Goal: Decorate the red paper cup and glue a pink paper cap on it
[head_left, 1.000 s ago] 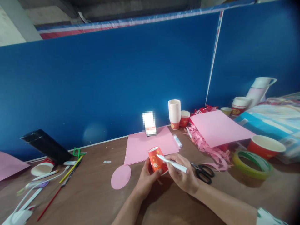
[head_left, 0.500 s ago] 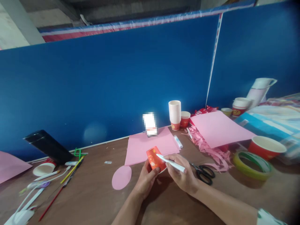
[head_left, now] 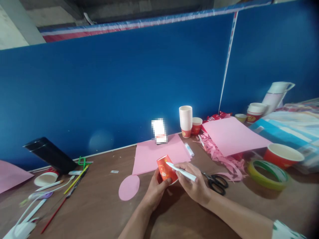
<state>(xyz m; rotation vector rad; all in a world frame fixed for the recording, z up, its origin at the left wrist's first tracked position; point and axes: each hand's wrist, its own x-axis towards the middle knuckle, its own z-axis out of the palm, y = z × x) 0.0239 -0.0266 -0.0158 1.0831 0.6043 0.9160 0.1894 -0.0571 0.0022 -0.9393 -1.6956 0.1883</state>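
My left hand (head_left: 159, 189) is wrapped round a red paper cup (head_left: 164, 168), which it holds tilted above the brown table. A white pen (head_left: 183, 171) is gripped in my right hand (head_left: 193, 186), its tip at the cup's printed side. Whether the tip touches the cup, I cannot tell. Left of my hands lies a pink paper oval (head_left: 129, 188). Pink sheets (head_left: 147, 159) lie just behind the cup. Black-handled scissors (head_left: 216, 184) rest right of my right hand, partly hidden by it.
A stack of white paper cups (head_left: 185, 118) stands at the back. To the right are a tape roll (head_left: 255, 181), a red cup (head_left: 276, 159), pink shreds (head_left: 214, 149) and a jug (head_left: 275, 96). Brushes (head_left: 57, 212) and a black container (head_left: 50, 154) are left. A blue partition (head_left: 124, 83) closes the back.
The cup has turned slightly in my left hand. My right hand keeps the pen at its side, with hardly any shift.
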